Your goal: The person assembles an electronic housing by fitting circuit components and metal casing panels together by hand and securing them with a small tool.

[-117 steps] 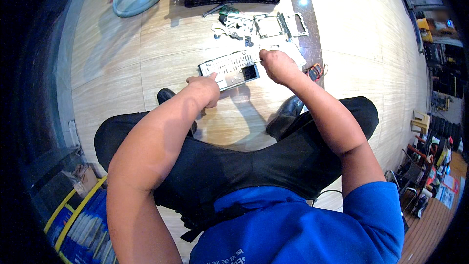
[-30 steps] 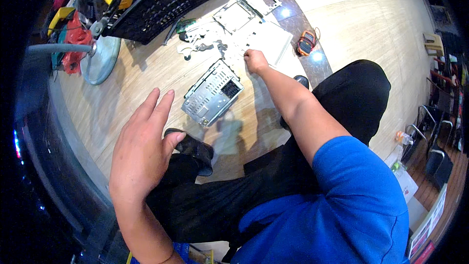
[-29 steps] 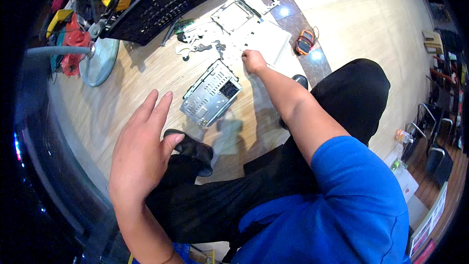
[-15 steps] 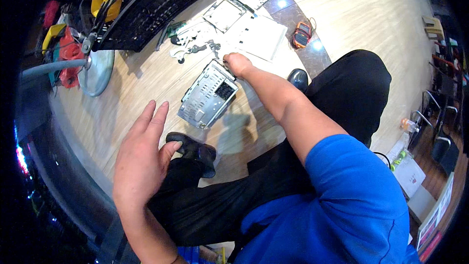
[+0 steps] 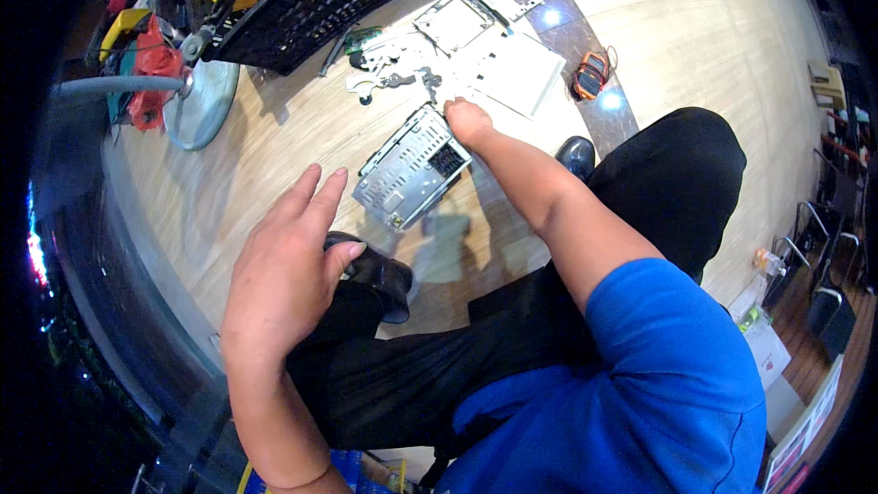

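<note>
Head view | bare left hand (image 5: 285,265): hovering, fingers apart | bare right hand (image 5: 467,121): curled fingers sitting together, cannot tell if clamped on anything | slotted silver metal casing (image 5: 404,176): lying just left of right hand | orange-and-black handheld meter (image 5: 591,76): resting well right of it

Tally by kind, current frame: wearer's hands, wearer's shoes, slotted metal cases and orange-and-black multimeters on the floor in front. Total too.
Hands: 2 (left hand, right hand)
Black shoes: 2 (left shoe, right shoe)
Slotted metal case: 1
Orange-and-black multimeter: 1
Total: 6
</note>
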